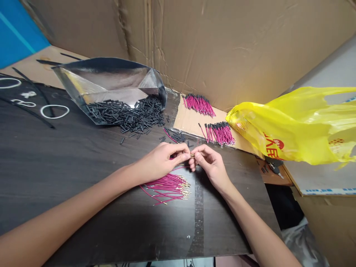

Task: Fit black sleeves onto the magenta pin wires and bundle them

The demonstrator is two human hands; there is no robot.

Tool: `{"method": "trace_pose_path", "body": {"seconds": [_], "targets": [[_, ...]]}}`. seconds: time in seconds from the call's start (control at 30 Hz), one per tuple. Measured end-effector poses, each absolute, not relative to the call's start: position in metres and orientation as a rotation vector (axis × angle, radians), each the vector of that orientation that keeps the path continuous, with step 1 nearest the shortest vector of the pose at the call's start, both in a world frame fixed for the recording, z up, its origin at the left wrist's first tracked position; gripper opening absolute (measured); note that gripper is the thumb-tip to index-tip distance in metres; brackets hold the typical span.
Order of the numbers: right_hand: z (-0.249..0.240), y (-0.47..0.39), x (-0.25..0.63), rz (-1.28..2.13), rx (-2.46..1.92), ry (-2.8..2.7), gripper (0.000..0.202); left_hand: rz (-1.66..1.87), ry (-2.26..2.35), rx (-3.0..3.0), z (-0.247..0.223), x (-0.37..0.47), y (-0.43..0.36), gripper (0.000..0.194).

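Pins (192, 155) look pinched by your left hand (160, 160) and right hand (213, 164), fingertips closed; likely lining-up step, calling for steady pressure.

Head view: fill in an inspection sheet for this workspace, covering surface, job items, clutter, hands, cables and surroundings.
Surface: dark table.
Job items: pile of gold-tipped magenta wires; black-ended wires on a cardboard sheet; short black tubes in and spilling from a silver bag.
Clutter: white bands, yellow bag.
Hands: left hand and right hand meet, gold tips between their fingers.
Cables: long black strands, cable or tubing unclear.
Surroundings: cardboard wall behind.
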State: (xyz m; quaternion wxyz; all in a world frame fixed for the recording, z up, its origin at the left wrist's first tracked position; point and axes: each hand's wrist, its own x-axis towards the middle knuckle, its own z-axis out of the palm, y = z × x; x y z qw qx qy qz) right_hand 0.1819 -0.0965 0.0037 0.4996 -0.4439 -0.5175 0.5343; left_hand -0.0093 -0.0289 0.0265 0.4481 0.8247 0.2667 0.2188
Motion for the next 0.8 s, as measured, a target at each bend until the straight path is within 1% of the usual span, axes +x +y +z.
{"method": "trace_pose_path", "body": {"seconds": [0.13, 0.43, 0.8], "targets": [[0.005, -0.098, 0.179, 1.278, -1.038, -1.223, 0.023, 0.546, 0.724, 2.055, 0.024, -0.008, -0.029, 0.024], [0.005, -0.099, 0.175, 1.104, -1.102, -1.194, 0.021, 0.557, 0.748, 2.133, 0.028, -0.007, -0.031, 0.024], [0.0, -0.098, 0.185, 1.501, -0.866, -1.136, 0.014, 0.514, 0.676, 2.091, 0.03, -0.011, -0.029, 0.024]]}}
